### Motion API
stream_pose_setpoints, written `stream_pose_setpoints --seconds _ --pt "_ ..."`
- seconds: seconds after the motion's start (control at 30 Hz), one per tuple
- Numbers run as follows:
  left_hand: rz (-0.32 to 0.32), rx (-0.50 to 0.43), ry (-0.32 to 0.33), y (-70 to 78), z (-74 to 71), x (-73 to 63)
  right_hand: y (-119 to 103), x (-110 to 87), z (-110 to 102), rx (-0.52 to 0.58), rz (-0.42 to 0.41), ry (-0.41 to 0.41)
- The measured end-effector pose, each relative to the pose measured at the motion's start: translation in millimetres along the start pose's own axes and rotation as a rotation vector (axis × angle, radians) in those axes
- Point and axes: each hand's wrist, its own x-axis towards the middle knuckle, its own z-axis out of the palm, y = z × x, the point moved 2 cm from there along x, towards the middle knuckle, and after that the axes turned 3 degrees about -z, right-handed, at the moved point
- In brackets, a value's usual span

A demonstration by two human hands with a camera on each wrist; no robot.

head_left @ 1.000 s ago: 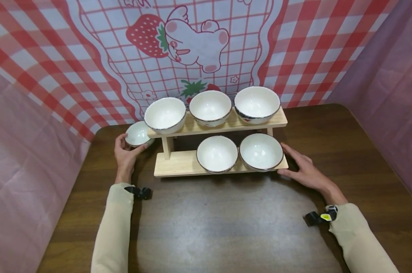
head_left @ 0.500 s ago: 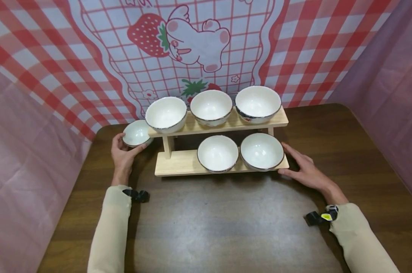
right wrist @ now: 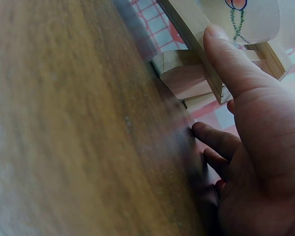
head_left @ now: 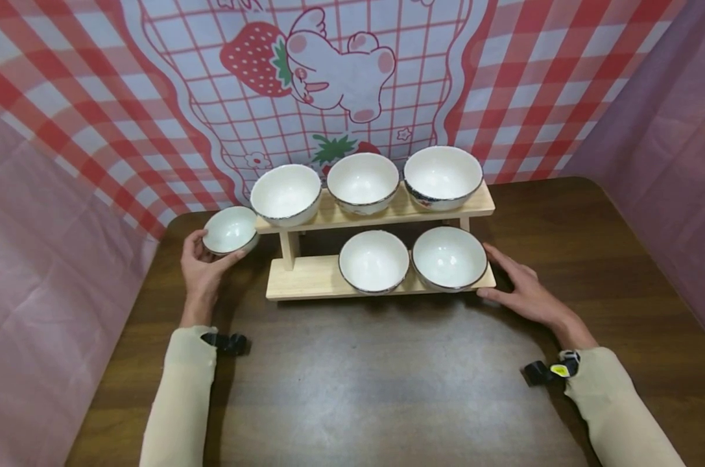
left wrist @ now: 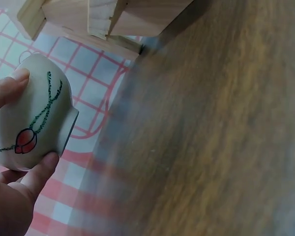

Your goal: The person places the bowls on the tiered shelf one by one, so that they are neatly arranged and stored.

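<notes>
My left hand (head_left: 202, 271) holds a small white bowl (head_left: 231, 228) between thumb and fingers, just left of the two-tier wooden rack. In the left wrist view the bowl's outside (left wrist: 37, 108) shows a red tulip with a green stem, and it looks raised off the table. At the rack's right end my right hand (head_left: 524, 292) rests with fairly straight fingers, thumb by the front corner of the lower shelf (head_left: 305, 277). The right wrist view shows the thumb (right wrist: 236, 64) lying against the shelf edge. Two bowls, a middle one (head_left: 373, 261) and a right one (head_left: 449, 257), sit on that shelf.
Three larger bowls, left (head_left: 286, 194), middle (head_left: 363, 182) and right (head_left: 442, 176), line the upper shelf (head_left: 320, 214). A red-and-white checked cloth (head_left: 212, 97) hangs behind the brown table (head_left: 352, 383). Pink cloth (head_left: 43, 272) hangs at both sides.
My left hand has drawn the small bowl leftward and a little nearer, out from behind the rack's left end. The right hand has stayed at the rack.
</notes>
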Motion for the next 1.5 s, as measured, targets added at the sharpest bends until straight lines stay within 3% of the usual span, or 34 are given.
stream_pose_setpoints --seconds 0.1,0.3,0.57,0.8,1.17,1.5 --pt "-0.009 0.006 0.003 3.4 -3.0 -4.0 0.3 0.0 0.6 -0.002 -0.008 0.007" --pt "-0.012 -0.067 0.006 11.7 -10.5 -14.4 1.1 0.5 1.8 -0.012 -0.024 0.013" --pt "-0.024 -0.072 -0.022 26.0 -16.3 -29.5 0.9 0.3 1.1 -0.01 -0.013 0.011" --pt "-0.019 -0.134 -0.038 35.9 -21.5 -43.2 1.7 0.6 2.0 -0.023 -0.02 0.014" --pt "0.023 -0.041 -0.073 53.0 -26.0 -64.4 -0.2 0.4 0.4 -0.016 -0.009 0.006" --pt "0.068 -0.174 -0.159 64.3 -23.1 -83.0 0.1 0.2 0.7 -0.019 -0.017 0.009"
